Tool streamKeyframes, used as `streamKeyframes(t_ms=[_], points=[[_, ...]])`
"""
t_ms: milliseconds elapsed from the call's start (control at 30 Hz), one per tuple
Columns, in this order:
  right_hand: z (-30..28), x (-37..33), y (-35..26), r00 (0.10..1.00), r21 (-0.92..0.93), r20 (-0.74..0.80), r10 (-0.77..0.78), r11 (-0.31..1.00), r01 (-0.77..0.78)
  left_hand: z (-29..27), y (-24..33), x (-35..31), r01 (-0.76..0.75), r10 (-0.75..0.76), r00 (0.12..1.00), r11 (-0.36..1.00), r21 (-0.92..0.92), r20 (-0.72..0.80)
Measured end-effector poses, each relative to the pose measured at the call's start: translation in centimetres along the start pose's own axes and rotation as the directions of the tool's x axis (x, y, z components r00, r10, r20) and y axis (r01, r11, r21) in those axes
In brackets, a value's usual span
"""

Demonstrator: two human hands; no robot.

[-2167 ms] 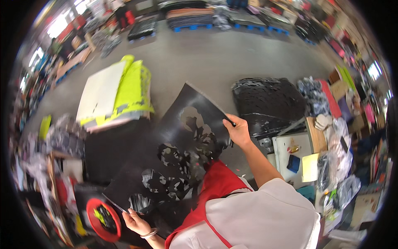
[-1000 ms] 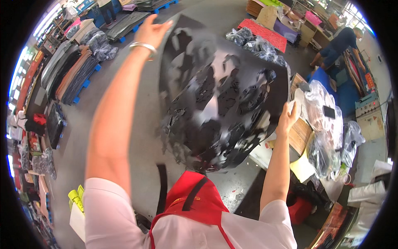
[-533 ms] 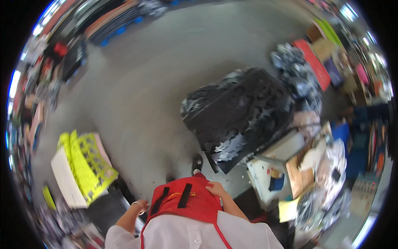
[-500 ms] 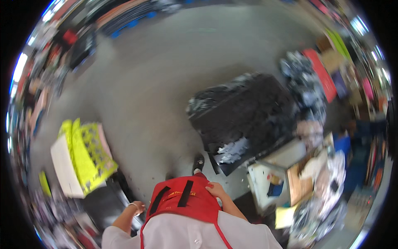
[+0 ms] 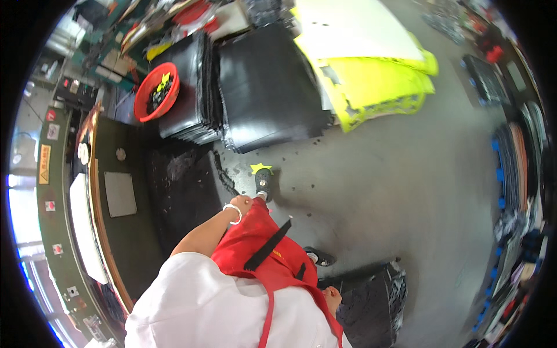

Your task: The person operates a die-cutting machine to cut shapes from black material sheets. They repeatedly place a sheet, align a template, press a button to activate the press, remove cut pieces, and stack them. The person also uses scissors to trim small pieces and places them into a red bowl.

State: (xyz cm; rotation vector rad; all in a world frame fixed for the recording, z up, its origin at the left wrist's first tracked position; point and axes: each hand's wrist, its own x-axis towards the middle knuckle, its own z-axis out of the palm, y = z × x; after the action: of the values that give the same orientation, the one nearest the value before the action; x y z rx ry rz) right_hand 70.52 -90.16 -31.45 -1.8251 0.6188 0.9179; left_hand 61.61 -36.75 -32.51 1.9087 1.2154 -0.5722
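Note:
My left hand (image 5: 241, 203), with a white bracelet at the wrist, hangs beside the red apron (image 5: 250, 238) I wear. Its fingers are curled in, with nothing visible in them. My right hand (image 5: 332, 299) is low at the apron's other side, loosely closed and partly hidden by it; no object shows in it. Ahead of my left hand, a bright yellow scrap (image 5: 260, 168) lies on the floor by my black shoe (image 5: 263, 183). Beyond are two stacks of black sheets, a nearer-middle stack (image 5: 264, 87) and a left stack (image 5: 184, 87).
An orange-red basin (image 5: 140, 103) holding dark pieces sits on the left stack. White and yellow cut sheets (image 5: 377, 81) lie to the right of the stacks. A green machine (image 5: 58, 220) stands at left. A black sheet pile (image 5: 371, 310) lies at lower right; pallet stacks (image 5: 510, 168) line the far right.
My view has swung to the left, bringing the green machine, basin and black stacks into sight. The yellow sheets are now ahead. My left hand has come forward beside the apron; my right is lower.

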Motion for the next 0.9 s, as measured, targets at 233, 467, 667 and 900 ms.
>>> streamKeyframes(t_ms=[233, 467, 667, 900], points=[[8.0, -3.9, 0.3, 0.993, -0.388, 0.086, 0.076, 0.921, -0.037, -4.4, -11.2, 27.1, 0.254, -0.317, 0.937, 0.906, -0.339, -0.146], [12.6, -7.0, -19.2, 0.973, -0.607, -0.109, 0.202, 0.762, -0.226, -7.7, -9.8, 39.8, 0.455, -0.658, 0.741, 0.637, -0.622, -0.132], [20.9, -5.7, -28.0, 0.987, -0.654, -0.034, 0.16, 0.743, -0.143, -8.5, -10.3, 38.7, 0.446, -0.747, 0.656, 0.498, -0.744, -0.106], [28.3, -5.2, -34.7, 0.975, -0.721, 0.168, 0.144, 0.692, 0.022, -16.4, -4.7, 35.9, 0.308, -0.461, 0.861, 0.807, -0.503, -0.213]])
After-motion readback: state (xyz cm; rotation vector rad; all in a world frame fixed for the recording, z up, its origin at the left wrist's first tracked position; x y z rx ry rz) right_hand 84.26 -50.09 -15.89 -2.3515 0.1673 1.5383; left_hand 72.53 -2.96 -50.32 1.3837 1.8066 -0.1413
